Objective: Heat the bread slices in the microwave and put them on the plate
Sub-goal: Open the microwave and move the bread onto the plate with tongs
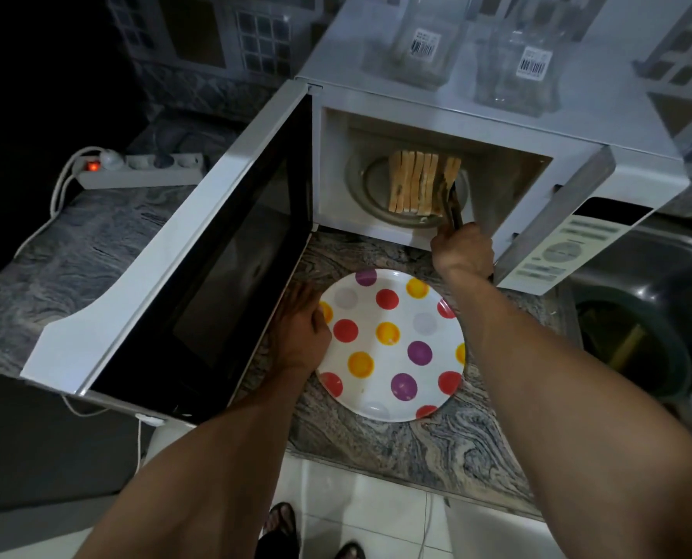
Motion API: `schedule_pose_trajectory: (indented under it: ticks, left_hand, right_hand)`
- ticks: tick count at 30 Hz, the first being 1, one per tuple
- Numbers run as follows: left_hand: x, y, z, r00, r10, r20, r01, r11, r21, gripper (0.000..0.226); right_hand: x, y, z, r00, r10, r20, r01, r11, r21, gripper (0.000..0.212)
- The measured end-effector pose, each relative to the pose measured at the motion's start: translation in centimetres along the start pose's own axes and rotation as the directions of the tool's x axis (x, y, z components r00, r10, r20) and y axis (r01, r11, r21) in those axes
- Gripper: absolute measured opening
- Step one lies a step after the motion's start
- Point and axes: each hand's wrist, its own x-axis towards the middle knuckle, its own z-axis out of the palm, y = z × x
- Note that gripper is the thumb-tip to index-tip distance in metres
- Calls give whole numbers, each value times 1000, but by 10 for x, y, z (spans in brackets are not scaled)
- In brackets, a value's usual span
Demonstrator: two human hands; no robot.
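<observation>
Head view: microwave door open; bread slices stand on edge on the turntable inside. Right hand grips tongs clamped on the rightmost slice. Left hand, fingers loosely spread, rests on the polka-dot plate rim on the counter.

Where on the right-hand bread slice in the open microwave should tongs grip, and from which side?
Grip the end slice across its two flat faces, coming in through the door opening on the right. The bread slices stand on edge in a row, so only that slice has a free face. The right hand already points the tongs there.
</observation>
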Motion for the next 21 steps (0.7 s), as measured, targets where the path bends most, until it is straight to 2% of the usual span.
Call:
schedule_pose_trajectory:
  ticks: [7, 11, 15, 21]
  left_hand:
    - [2, -2, 3, 999, -51, -16, 50, 997, -65, 56]
    - [3, -3, 7, 997, -72, -39, 67, 992, -107, 47]
    - [3, -4, 8, 994, -107, -38, 103, 990, -93, 41]
    - [2, -4, 7, 996, -50, -75, 42, 993, -112, 43]
  right_hand:
    - [-18, 29, -21, 990, -108, -92, 106, 994, -25, 42]
    - [-40, 54, -38, 968, -225, -110, 219, 973, -67, 40]
    - [-70, 87, -51, 952, -298, -72, 295, 954, -45, 39]
    - [-107, 145, -52, 939, -342, 31, 344, 938, -48, 40]
